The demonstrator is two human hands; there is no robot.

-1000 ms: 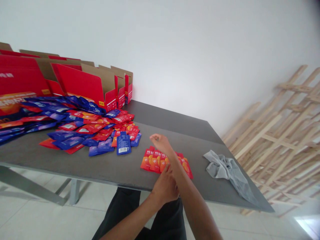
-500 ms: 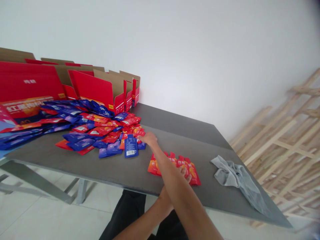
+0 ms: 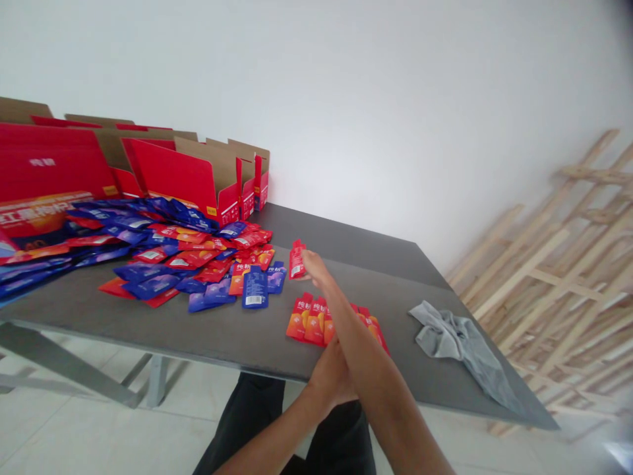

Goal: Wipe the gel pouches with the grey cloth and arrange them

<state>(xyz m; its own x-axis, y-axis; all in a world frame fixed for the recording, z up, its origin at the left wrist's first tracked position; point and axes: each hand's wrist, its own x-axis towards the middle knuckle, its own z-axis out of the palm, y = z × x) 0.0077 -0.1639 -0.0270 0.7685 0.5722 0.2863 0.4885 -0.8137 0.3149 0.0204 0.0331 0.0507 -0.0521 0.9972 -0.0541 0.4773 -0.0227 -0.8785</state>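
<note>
My right hand [image 3: 313, 266] is closed on a red pouch [image 3: 297, 261], lifted just above the table to the right of the heap. My right forearm crosses over my left. Beneath it my left hand [image 3: 334, 373] is at the near side of a row of red-orange pouches [image 3: 314, 321]; its fingers are hidden behind the right forearm, so I cannot see what they do. The row's pouches lie side by side and overlapping, partly covered by the arm. A blue pouch [image 3: 255, 289] with a barcode label lies at the heap's right edge.
A mixed heap of red and blue pouches [image 3: 190, 254] covers the table's left part. Behind it stand open red cartons [image 3: 173, 168] against the wall. A grey cloth [image 3: 445, 336] lies on the table's right. Wooden frames [image 3: 548, 277] lean beyond the table's right edge.
My right hand has taken a red pouch from the heap's edge and moved it slightly to the right. My left hand has drawn back towards me, its fingers now out of sight.
</note>
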